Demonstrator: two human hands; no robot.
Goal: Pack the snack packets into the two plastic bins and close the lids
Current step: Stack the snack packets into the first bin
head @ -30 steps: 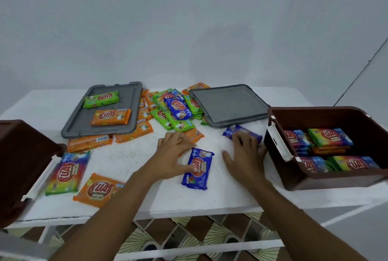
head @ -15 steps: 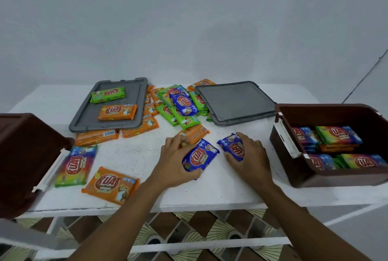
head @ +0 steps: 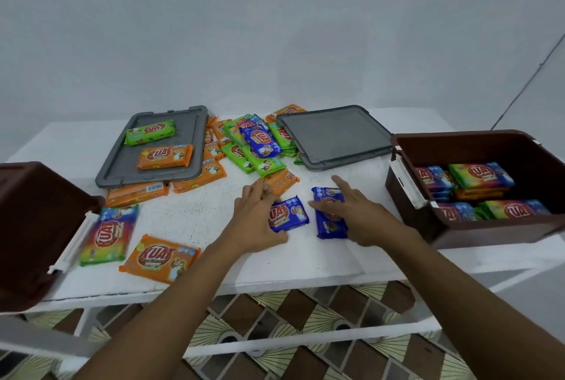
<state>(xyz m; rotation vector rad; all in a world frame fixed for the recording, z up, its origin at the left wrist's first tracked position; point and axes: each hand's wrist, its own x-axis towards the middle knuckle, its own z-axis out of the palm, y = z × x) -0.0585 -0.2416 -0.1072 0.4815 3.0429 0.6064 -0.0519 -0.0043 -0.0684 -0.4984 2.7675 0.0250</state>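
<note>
Two blue snack packets lie side by side near the table's front middle. My left hand (head: pixel 253 220) pinches the left blue packet (head: pixel 290 214) between thumb and fingers. My right hand (head: pixel 363 214) lies flat, fingers spread, on the right blue packet (head: pixel 328 227). The right brown bin (head: pixel 406 227) stands open with several packets stacked inside. The left brown bin (head: pixel 30 227) sits at the table's left edge, its inside hidden. Two grey lids lie at the back: the left lid (head: pixel 122 165) carries a green and an orange packet, the right lid (head: pixel 333 135) is bare.
A heap of green, orange and blue packets (head: pixel 253 147) lies between the lids. A rainbow packet (head: pixel 107 234) and an orange packet (head: pixel 159 259) rest at the front left. More orange packets (head: pixel 137 193) lie under the left lid's front edge. A patterned floor shows below the white table (head: pixel 305 263).
Both hands have slid their blue packets toward each other on the table. The left packet has turned and moved right; the right packet has turned upright and come nearer the front.
</note>
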